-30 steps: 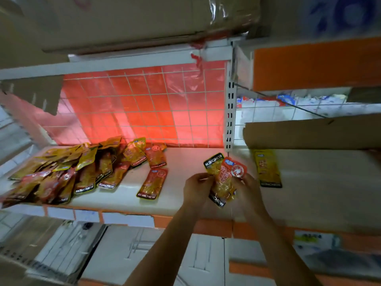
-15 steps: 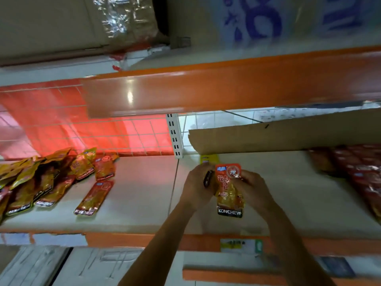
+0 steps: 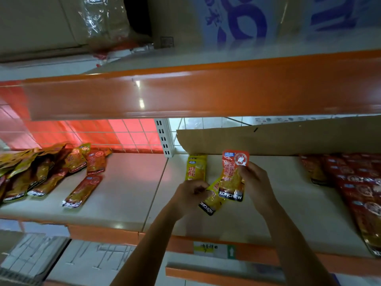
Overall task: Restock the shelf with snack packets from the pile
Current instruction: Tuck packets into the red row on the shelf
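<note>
Red packet (image 3: 234,178), frame centre, was pinched upright by my right hand (image 3: 255,182). Yellow packet (image 3: 212,200) gripped in my left hand (image 3: 190,195), both over shelf (image 3: 123,193). Sorting step, I judged. Next move needed: yellow onto yellow stack (image 3: 196,167) behind, red to right-edge red rows (image 3: 360,182).

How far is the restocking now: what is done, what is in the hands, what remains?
Done: one yellow packet lies on the shelf below the cardboard; red packets appear stocked at the right. In hand: the right hand holds a red-topped packet, the left hand a second yellow packet. Left: the pile on the left bay holds many packets, so most remains.
</note>
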Available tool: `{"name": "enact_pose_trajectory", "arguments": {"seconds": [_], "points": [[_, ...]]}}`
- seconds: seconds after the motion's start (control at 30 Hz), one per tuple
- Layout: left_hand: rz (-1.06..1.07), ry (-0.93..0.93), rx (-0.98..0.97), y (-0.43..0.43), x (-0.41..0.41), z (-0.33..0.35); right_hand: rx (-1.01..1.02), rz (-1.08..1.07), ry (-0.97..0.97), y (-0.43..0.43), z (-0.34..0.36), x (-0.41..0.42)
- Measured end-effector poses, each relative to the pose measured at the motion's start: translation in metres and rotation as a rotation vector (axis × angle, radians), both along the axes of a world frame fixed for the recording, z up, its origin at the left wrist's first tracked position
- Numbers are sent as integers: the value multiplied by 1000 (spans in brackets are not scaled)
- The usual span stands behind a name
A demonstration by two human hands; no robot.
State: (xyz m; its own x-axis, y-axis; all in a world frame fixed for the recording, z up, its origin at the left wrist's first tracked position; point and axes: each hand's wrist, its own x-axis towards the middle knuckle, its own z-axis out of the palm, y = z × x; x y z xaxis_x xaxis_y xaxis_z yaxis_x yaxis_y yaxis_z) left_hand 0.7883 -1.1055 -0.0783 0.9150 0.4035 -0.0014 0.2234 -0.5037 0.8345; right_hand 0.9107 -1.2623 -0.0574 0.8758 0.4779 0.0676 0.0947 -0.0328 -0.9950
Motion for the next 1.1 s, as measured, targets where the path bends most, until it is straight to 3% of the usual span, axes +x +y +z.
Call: {"name": "enact_pose_trajectory", "arguments": {"seconds": [0.2,0.33,0.57,0.83,1.1], "points": [[370,-128,-244,22,-16,-10,52,-126,121,13,-9,-4],[485,-115,-300,30,-25,-17,-22,-107,151,21,-18,-12],[493,-36,-100,33,-26,-23,-131,-84,148,30,-29,-30],[422,-71,119,25,-23,-20,-223,-126,93,27,-36,-38],[509,69,259,22,-15,-22,-264,-156,66,22,-37,-42]]}}
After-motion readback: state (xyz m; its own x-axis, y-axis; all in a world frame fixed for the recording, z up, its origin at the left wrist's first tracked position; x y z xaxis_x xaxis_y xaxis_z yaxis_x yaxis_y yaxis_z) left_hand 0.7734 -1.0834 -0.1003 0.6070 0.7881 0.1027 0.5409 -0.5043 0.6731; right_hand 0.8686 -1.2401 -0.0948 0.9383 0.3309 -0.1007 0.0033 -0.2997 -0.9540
